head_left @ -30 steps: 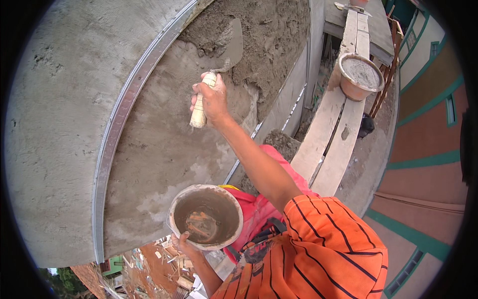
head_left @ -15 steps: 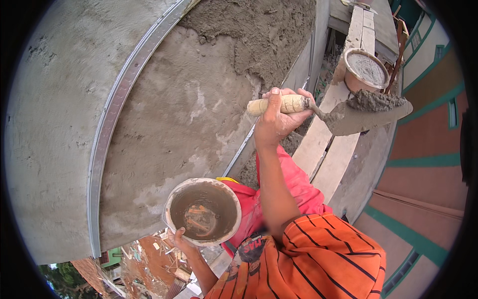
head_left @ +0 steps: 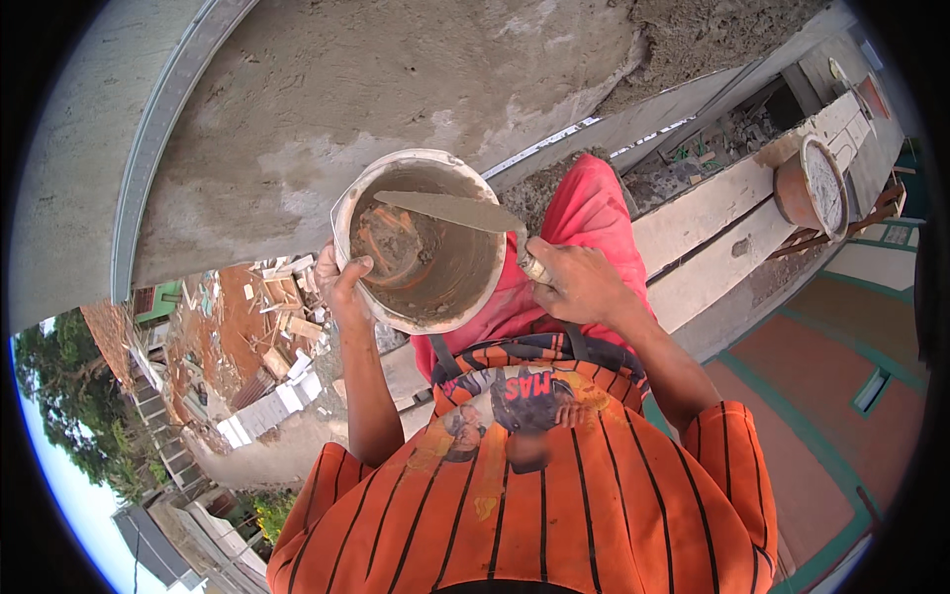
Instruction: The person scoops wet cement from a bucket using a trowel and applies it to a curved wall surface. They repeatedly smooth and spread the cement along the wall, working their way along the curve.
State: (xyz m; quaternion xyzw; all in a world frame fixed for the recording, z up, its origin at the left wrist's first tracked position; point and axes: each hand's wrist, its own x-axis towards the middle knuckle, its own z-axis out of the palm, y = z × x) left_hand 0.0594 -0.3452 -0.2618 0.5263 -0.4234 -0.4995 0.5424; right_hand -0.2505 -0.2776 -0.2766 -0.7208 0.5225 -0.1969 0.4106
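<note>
My left hand grips the side of a pale, mortar-smeared bucket, thumb by the rim. The bucket tilts toward me, and a little wet mortar lies on its bottom. In my right hand is the handle of a trowel, fingers wrapped around it. Its blade reaches left across the bucket's mouth, edge-on, with no heap of mortar visible on it. Whether the blade touches the inner wall, I cannot tell.
A plastered wall rises ahead, with a metal strip at left and rougher mortar at upper right. Planks run off to the right, bearing a second bucket of grey mix. Rubble lies far below at left.
My right hand has brought the trowel from the far right down to the held bucket. The mortar heap on its blade no longer shows. My view has turned.
</note>
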